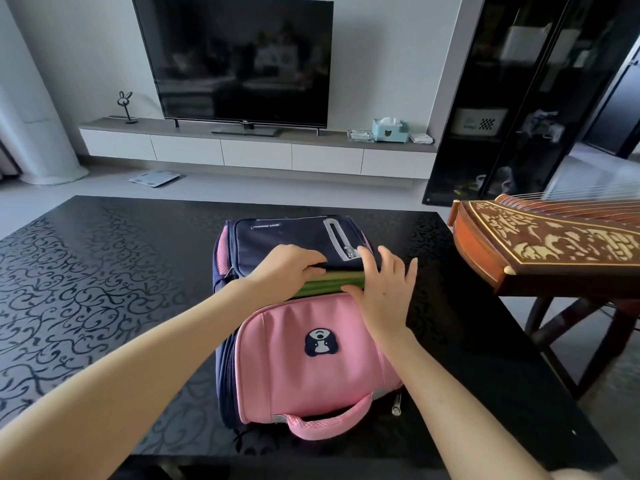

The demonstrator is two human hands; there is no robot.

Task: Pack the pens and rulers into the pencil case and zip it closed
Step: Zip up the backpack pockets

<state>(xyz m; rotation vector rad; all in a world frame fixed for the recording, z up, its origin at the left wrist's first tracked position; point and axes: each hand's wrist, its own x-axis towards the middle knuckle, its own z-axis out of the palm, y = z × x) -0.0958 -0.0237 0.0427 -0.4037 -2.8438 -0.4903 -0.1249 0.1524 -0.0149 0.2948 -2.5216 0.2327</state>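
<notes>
Lying flat on a black patterned table [104, 271]: a pink and navy backpack [311, 368], pink handle nearest. Open across the middle, between the far navy panel and the near pink flap, with a flat green thing [329, 284] showing in the gap (pencil case or book, cannot tell which).

Left hand [287, 268] on the left part of that gap, fingers together and curled down over the green thing's far edge, tips hidden under the navy panel. Gripping or only hooked there, cannot tell.

Right hand [384, 289] at the right end of the gap, fingers straight and spread apart above the navy panel, thumb lying along the green thing's near edge beside the pink flap. Both forearms bare, reaching in from the near side.

Just beside the table on the right, a carved wooden stringed instrument [554, 244]. Far behind, a dark television [239, 60] on a low white unit, with a pale blue tissue box [389, 129] towards the unit's right end and a bathroom scale [155, 177] on the floor.
</notes>
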